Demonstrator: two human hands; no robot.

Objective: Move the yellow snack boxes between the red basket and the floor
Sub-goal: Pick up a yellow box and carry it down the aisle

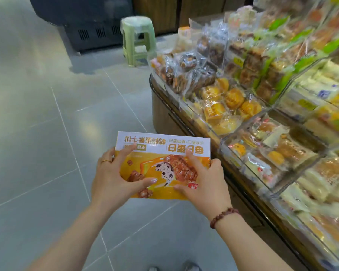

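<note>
1. Yellow box (164, 151), just one, is being held in the head view with its print facing the camera, above the grey floor (37, 133) and beside one shelf (162, 114) of wrapped pastries.
2. Left hand (114, 173) is gripping its left edge, thumb and forefinger spreading across the front; one ring (106, 160) is showing.
3. Right hand (202, 178) is gripping the right edge likewise, other fingers curling round it; one bead bracelet (222, 217) is circling the wrist.
4. One green stool (138, 40) is standing far back.

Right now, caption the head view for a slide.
Left hand and right hand grip a yellow snack box beside a pastry display.
</note>
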